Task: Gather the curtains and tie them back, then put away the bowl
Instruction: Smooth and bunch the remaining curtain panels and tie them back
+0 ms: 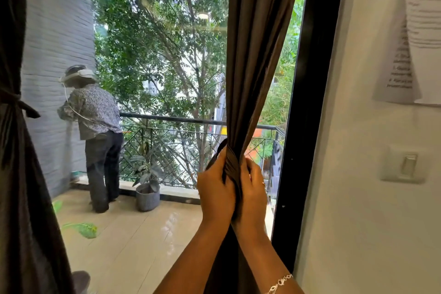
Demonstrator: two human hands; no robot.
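Observation:
The right curtain is dark brown and hangs bunched in front of the glass, beside the black door frame. My left hand and my right hand clasp its gathered folds from either side at mid height, with a dark strip of tie-back showing above my left fingers. The left curtain hangs at the left edge, cinched by a knotted tie. No bowl is in view.
Behind the glass, a person stands on the tiled balcony with their back to me, near a potted plant and a metal railing. To the right is a white wall with a switch and taped papers.

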